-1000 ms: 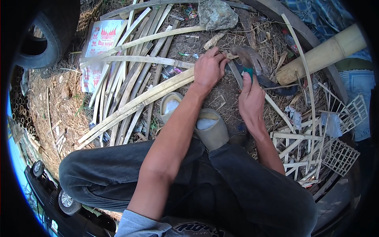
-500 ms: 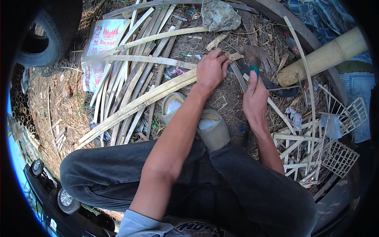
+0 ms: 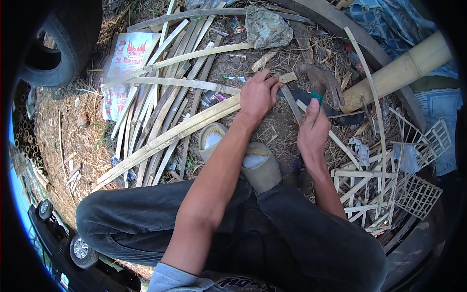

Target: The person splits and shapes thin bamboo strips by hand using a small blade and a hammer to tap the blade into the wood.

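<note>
My left hand (image 3: pixel 257 97) is closed around split bamboo strips (image 3: pixel 180 129), laid together and slanting from lower left to upper right. Just past my fingers, a short strip end (image 3: pixel 288 78) sticks out. In my right hand (image 3: pixel 313 130) is a hammer (image 3: pixel 323 80) with a rusty brown head and a green band below it, my fingers wrapped round its handle. The head is held to the right of that strip end, apart from it. Dark metal partly shows under and behind the hammer; I cannot tell what it is.
Loose bamboo strips (image 3: pixel 163 104) lie in a pile at left, beside a printed paper sheet (image 3: pixel 116 92). A rock (image 3: pixel 269 27) sits far off. At right are a thick bamboo pole (image 3: pixel 404 68) and lattice pieces (image 3: pixel 421 194). A tire (image 3: pixel 56 53) stands far left. My shoes (image 3: pixel 262 168) are close below.
The view has shifted slightly. My right hand has come a little nearer to me, and the hammer's head is turned more to the right. My left hand keeps its hold on the strips.
</note>
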The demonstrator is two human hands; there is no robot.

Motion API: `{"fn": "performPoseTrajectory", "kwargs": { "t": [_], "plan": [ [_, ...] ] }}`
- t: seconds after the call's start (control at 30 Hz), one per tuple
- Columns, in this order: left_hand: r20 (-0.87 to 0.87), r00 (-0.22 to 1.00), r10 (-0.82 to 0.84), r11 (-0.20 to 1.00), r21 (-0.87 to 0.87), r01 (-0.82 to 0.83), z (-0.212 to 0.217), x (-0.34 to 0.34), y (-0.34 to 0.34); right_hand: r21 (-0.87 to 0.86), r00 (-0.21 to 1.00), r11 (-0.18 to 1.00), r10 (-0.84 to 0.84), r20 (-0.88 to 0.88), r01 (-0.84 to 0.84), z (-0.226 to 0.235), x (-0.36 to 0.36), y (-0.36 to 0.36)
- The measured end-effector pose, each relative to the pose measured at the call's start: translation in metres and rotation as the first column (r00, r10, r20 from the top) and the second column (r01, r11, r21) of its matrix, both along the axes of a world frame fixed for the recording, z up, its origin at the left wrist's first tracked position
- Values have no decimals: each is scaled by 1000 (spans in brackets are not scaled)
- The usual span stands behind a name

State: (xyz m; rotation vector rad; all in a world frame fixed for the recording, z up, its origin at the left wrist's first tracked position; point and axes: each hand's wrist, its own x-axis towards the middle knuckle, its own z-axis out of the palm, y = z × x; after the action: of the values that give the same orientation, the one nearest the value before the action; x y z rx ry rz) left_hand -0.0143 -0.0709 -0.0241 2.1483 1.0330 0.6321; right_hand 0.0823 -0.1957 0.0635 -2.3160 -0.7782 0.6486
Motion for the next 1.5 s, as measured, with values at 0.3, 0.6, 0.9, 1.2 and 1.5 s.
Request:
{"fn": "performPoseTrajectory", "kwargs": {
  "t": [0.3,0.6,0.9,1.2,1.5],
  "plan": [
    [-17,999,-37,999,-21,37,-1,-2,-8,47,1000,999,-15,-24,16,-5,-7,-21],
    [-125,980,-153,985,66,162,7,-12,9,-94,994,996,-18,-104,8,-3,-9,-31],
    [-299,949,-100,959,226,172,1,-16,-14,-14,865,996,-86,-495,91,18,33,-35],
    [-235,960,-151,940,268,213,-13,-13,-8,-7,820,992,-106,-563,124,1,30,-36],
    [-317,920,-232,907,270,322,-12,-18,0,-20,976,991,126,-180,-132,-2,9,-27]
  ]
}}
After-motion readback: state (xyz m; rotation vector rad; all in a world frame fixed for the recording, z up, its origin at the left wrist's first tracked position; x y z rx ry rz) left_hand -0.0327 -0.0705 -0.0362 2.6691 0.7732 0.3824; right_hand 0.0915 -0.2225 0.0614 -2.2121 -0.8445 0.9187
